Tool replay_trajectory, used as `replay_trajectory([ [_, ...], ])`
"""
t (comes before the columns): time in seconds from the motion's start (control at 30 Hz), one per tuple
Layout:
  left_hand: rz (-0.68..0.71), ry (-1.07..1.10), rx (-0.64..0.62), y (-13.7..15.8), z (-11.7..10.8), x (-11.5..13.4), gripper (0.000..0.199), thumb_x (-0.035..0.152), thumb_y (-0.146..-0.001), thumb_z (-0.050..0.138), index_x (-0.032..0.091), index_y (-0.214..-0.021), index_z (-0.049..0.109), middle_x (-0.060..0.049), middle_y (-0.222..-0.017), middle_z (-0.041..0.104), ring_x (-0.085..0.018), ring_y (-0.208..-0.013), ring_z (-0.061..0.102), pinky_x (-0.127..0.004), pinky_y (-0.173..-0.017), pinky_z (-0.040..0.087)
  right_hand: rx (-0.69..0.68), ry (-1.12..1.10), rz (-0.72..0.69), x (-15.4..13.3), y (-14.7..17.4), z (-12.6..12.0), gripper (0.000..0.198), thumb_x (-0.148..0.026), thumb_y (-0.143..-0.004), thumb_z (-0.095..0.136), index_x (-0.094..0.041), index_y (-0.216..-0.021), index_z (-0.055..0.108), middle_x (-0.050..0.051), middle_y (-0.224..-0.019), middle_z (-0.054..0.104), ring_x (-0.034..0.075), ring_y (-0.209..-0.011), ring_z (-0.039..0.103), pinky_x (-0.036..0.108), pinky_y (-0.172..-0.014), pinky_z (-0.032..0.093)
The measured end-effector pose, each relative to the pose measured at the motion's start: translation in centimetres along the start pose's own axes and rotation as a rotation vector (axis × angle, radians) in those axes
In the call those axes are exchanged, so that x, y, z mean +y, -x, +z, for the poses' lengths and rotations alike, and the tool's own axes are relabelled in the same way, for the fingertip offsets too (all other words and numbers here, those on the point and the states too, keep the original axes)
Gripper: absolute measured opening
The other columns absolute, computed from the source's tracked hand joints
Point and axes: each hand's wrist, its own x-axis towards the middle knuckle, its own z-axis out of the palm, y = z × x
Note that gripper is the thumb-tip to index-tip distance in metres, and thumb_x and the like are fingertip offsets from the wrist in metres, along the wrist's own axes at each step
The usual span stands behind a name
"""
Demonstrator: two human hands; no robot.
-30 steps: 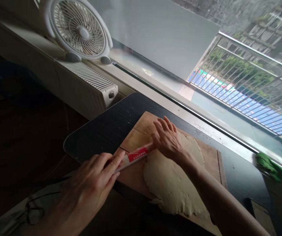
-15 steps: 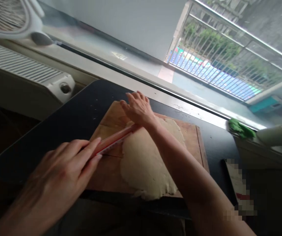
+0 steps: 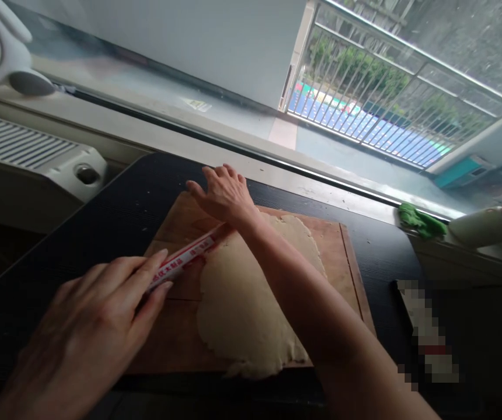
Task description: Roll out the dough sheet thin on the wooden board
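One red-and-white printed rod is gripped in the left hand, the right hand splayed over its far end; pale, ragged-edged dough reaches the board's near edge.

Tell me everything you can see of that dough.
The dough is a pale, thin sheet with an uneven, ragged edge. It lies flat on the wooden board, its near edge reaching the board's front. The right forearm crosses above, hiding part of it. A printed rod slants at its far left; contact is unclear.
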Motion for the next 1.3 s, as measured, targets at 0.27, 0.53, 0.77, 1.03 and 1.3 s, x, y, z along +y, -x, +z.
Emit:
replay_trajectory([
  [0.27,0.007,-0.107,-0.054,0.8,-0.1,0.4,0.041,0.033,-0.09,0.043,0.03,-0.131,0.038,-0.001,-0.111,0.058,-0.023,-0.098,0.053,-0.038,-0.085,0.037,0.036,0.024,0.133,0.9,4.5,-0.7,0.05,-0.058,-0.09,0.026,-0.02,-0.104,0.056,0.01,-0.119,0.051,0.03,-0.125,0.031,0.049,-0.099,0.027],
  [0.53,0.133,-0.038,-0.04,-1.9,-0.6,0.8,0.036,0.029,-0.088,0.045,0.023,-0.123,0.05,-0.004,-0.1,0.061,-0.023,-0.089,0.054,-0.037,-0.074,0.039,-0.019,-0.032,0.09,0.9,1.9,-0.7,0.042,-0.049,-0.093,0.026,-0.023,-0.109,0.055,0.007,-0.12,0.05,0.025,-0.119,0.04,0.044,-0.096,0.034],
  [0.77,0.296,0.176,-0.082,-5.5,0.3,5.9,0.033,0.023,-0.085,0.05,0.024,-0.118,0.056,-0.005,-0.105,0.057,-0.021,-0.099,0.049,-0.038,-0.086,0.036,0.1,0.161,0.005,6.0,13.7,-4.4,0.043,-0.049,-0.089,0.039,-0.022,-0.12,0.052,0.01,-0.132,0.044,0.029,-0.131,0.024,0.049,-0.102,0.029],
  [1.03,0.19,0.12,0.042,-8.0,1.3,7.1,0.033,0.03,-0.092,0.035,0.017,-0.084,0.064,-0.006,-0.088,0.058,-0.019,-0.086,0.052,-0.034,-0.079,0.038,0.217,0.155,0.227,8.5,9.5,-4.4,0.037,-0.04,-0.091,0.033,-0.019,-0.105,0.061,0.011,-0.111,0.056,0.027,-0.109,0.044,0.044,-0.088,0.039],
  [1.3,-0.063,0.011,0.103,-12.8,3.9,8.0,0.025,0.027,-0.089,0.034,0.019,-0.091,0.058,-0.008,-0.091,0.062,-0.023,-0.085,0.057,-0.033,-0.069,0.042,0.293,0.165,0.206,8.9,10.9,-4.5,0.03,-0.029,-0.09,0.036,-0.019,-0.097,0.063,0.009,-0.102,0.06,0.024,-0.106,0.042,0.038,-0.086,0.037],
])
